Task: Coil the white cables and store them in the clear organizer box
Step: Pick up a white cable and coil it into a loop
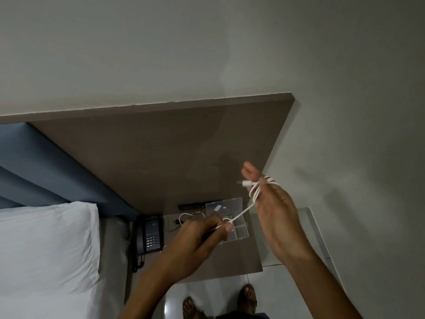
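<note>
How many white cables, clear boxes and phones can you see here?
White cables: 2, one wound on the right hand, fed by the left hand, one on the table
Clear organizer box: 1
Black phone: 1
Total: 4

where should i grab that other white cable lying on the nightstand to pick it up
Pinch the loose white cable at the top of its open loop, coming from above. It lies flat on the nightstand between the phone and the clear box.

grey wall [207,42] | brown headboard panel [161,146] | white-sheeted bed [46,249] – tiled floor [287,284]
</note>
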The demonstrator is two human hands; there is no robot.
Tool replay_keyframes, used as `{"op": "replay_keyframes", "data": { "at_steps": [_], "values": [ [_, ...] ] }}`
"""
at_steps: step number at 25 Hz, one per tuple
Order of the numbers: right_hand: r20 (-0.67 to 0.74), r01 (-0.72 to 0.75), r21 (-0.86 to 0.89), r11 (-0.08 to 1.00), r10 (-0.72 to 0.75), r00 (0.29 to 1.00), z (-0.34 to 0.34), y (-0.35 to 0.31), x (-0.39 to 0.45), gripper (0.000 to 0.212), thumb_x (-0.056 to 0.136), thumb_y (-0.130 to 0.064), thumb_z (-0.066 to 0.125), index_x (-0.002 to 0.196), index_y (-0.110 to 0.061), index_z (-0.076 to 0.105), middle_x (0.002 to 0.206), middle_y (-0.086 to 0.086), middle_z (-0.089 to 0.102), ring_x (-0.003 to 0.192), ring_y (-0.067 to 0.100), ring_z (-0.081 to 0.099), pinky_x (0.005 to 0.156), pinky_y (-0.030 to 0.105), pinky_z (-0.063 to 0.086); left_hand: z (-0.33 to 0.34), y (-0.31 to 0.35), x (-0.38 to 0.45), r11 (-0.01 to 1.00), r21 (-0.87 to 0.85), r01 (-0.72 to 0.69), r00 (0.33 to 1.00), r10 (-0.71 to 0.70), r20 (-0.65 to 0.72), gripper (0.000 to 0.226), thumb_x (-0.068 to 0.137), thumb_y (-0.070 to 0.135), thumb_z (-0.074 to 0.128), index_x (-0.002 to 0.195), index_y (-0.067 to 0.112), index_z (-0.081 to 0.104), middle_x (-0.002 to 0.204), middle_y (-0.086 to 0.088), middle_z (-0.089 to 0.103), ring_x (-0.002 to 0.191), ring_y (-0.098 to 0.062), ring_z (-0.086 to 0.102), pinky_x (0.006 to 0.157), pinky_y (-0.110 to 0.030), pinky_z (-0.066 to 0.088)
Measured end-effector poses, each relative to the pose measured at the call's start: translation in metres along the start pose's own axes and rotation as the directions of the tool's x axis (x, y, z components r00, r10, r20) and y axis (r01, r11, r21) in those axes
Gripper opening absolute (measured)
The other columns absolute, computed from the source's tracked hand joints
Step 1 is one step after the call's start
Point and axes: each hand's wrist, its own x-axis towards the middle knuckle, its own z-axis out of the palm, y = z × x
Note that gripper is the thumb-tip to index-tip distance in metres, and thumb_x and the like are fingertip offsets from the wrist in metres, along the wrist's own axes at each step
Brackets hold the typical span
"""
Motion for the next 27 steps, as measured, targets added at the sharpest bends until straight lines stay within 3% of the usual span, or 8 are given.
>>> {"op": "replay_keyframes", "data": {
  "at_steps": [3,6,9,13,18,22,24,27],
  "values": [
    [0.259,0.045,-0.442,0.896,0.079,0.962,-0.002,0.015,-0.012,0.034,0.115,-0.033,0.042,0.133,-0.031,0.071,0.128,-0.028,0.071,0.127,-0.006,0.063,0.113,0.036,0.052,-0.032,0.015,0.005,0.998,-0.020,-0.055,0.998,0.054,-0.045,0.025,0.108,0.047,0.066,0.088,0.032,0.071,0.069,0.018,0.065,0.059,0.002,0.059,0.057,-0.014,0.044],
    [0.597,-0.213,-0.228,0.950,0.309,0.740,0.004,0.018,-0.031,0.049,0.116,-0.046,0.040,0.114,-0.014,0.077,0.123,0.014,0.077,0.120,0.038,0.069,0.107,0.056,0.051,-0.057,0.020,0.022,0.995,-0.041,-0.095,0.991,0.091,-0.096,0.035,0.100,0.054,0.074,0.086,0.021,0.069,0.064,-0.004,0.062,0.052,-0.009,0.055,0.052,-0.020,0.045],
    [0.782,-0.575,0.256,0.777,0.183,0.596,0.015,0.007,-0.034,0.041,0.116,-0.035,0.045,0.103,-0.006,0.071,0.114,0.016,0.076,0.104,0.025,0.076,0.096,0.035,0.059,-0.049,0.023,0.038,0.973,-0.220,-0.072,0.995,0.055,-0.081,0.040,0.100,0.043,0.077,0.078,0.014,0.061,0.062,-0.014,0.044,0.053,-0.013,0.041,0.053,-0.021,0.038],
    [0.606,-0.552,0.707,0.442,0.024,0.795,0.022,-0.013,-0.021,0.019,0.111,-0.005,0.054,0.115,0.007,0.068,0.120,0.027,0.071,0.114,0.033,0.072,0.105,0.039,0.057,-0.018,0.017,0.039,0.960,-0.279,-0.001,0.991,-0.037,-0.132,0.046,0.112,0.039,0.058,0.073,0.017,0.057,0.068,0.001,0.045,0.064,-0.012,0.043,0.064,-0.029,0.040],
    [0.355,-0.384,0.851,0.359,0.147,0.923,0.015,-0.011,-0.005,0.034,0.110,-0.008,0.057,0.143,-0.007,0.049,0.146,0.028,0.063,0.139,0.038,0.062,0.118,0.045,0.051,-0.006,0.010,0.017,1.000,-0.031,0.002,1.000,-0.003,-0.028,0.036,0.115,0.037,0.051,0.096,0.018,0.076,0.060,0.015,0.048,0.054,-0.001,0.047,0.061,-0.013,0.037],
    [0.115,-0.040,0.089,0.995,0.030,0.993,0.020,-0.004,0.004,0.038,0.119,-0.025,0.036,0.142,-0.022,0.066,0.151,-0.004,0.066,0.145,0.011,0.056,0.122,0.031,0.039,-0.018,0.015,0.005,0.981,0.162,-0.108,0.992,0.097,0.077,0.018,0.116,0.030,0.055,0.113,0.031,0.073,0.088,0.018,0.067,0.080,-0.005,0.065,0.071,-0.018,0.048],
    [0.154,0.114,-0.345,0.932,-0.063,0.986,0.023,0.000,0.002,0.036,0.117,-0.028,0.040,0.141,-0.030,0.066,0.141,-0.018,0.069,0.136,0.000,0.060,0.111,0.016,0.045,-0.034,0.019,0.004,0.956,0.250,-0.157,0.987,0.144,0.071,0.018,0.112,0.025,0.062,0.121,0.031,0.076,0.096,0.027,0.063,0.088,-0.002,0.066,0.076,-0.015,0.050],
    [0.287,0.076,-0.493,0.867,0.080,0.955,0.023,0.008,-0.007,0.027,0.115,-0.030,0.047,0.105,-0.031,0.072,0.104,-0.020,0.074,0.100,-0.003,0.069,0.091,0.019,0.053,-0.061,0.026,0.009,0.937,0.282,-0.205,0.978,0.210,0.013,0.020,0.103,0.021,0.075,0.119,0.029,0.082,0.102,0.018,0.067,0.090,-0.007,0.071,0.079,-0.020,0.058]
  ]
}}
